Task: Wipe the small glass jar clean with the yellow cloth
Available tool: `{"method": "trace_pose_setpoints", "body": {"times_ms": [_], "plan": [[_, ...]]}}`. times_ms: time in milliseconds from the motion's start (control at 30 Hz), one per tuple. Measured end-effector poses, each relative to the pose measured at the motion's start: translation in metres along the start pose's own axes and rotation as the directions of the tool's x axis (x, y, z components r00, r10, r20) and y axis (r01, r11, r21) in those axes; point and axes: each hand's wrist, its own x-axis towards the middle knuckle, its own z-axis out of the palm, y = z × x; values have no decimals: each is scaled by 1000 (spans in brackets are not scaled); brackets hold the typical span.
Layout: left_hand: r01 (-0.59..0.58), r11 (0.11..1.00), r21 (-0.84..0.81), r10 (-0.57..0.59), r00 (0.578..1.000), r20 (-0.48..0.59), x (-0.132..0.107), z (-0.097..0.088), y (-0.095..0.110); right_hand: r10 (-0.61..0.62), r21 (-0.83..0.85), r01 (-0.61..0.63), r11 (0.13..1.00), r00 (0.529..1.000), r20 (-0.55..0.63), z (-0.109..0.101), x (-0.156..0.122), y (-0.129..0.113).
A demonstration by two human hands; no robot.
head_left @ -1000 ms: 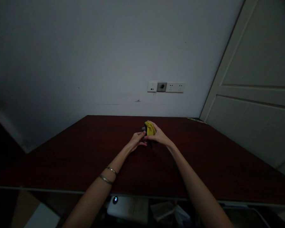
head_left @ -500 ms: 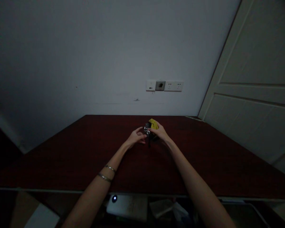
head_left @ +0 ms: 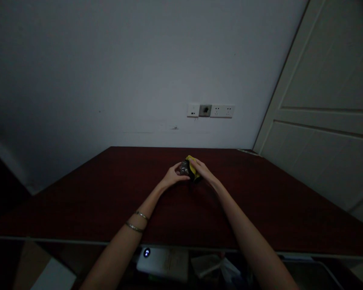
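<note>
Over the middle of the dark red table point(head_left: 109, 193), both my hands meet around one small, shiny, clear object point(head_left: 184, 167) that looks like glass. My left hand point(head_left: 174, 176) grips it from the left, thumb in front and fingers behind. My right hand point(head_left: 203, 169) has its fingers closed on a yellow and black cloth point(head_left: 192, 166), which presses against the right side of the clear object. The dim light hides the exact kind of the clear object, and part of the cloth lies behind my right fingers. Two bracelets point(head_left: 134, 227) circle my left forearm.
Behind the table rises a pale wall with a row of sockets point(head_left: 222, 111). A white panelled door point(head_left: 323, 153) stands at the right. Below the table's front edge are a white device with a lit display point(head_left: 163, 264) and some crumpled plastic point(head_left: 230, 272).
My left hand has closed further around the clear object, its thumb now reaching across the front. The cloth and my right fingers have shifted slightly left and down.
</note>
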Motion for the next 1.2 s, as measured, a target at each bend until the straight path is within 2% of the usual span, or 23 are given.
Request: {"method": "trace_pose_setpoints", "body": {"times_ms": [167,300,367,467,600,667,767,833,1067,1133,1200], "plan": [[11,999,-43,-12,1000,-15,0,3,0,-74,-117,60,991,990,-122,-5,8,8],[44,998,-37,-46,998,-53,-2,2,3,-197,-182,163,970,962,-188,-11,9,6],[46,999,-10,-47,996,-81,-2,1,3,-261,-211,227,951,954,-148,-13,7,0],[30,1000,5,-29,994,-103,0,-1,2,-326,-230,318,920,945,1,-14,1,-10],[14,1000,-14,-16,993,-121,0,0,1,-405,-248,430,868,902,147,-12,-2,-13],[3,1000,-31,-6,994,-105,-1,3,2,-402,-259,419,870,908,120,-10,-1,-10],[11,997,-70,-15,998,-68,-3,6,4,-332,-227,320,920,943,-14,-6,2,-2],[27,996,-90,-33,997,-64,-3,7,4,-302,-196,285,938,951,-61,-5,3,2],[14,994,-109,-26,993,-116,-1,5,0,-450,-266,461,847,887,106,-5,-2,-5],[5,995,-99,-14,996,-86,-1,6,-1,-426,-264,426,865,903,60,-5,-1,-3],[-4,997,-72,0,999,-51,-3,7,-1,-347,-232,332,914,938,-25,-5,2,2]]}}
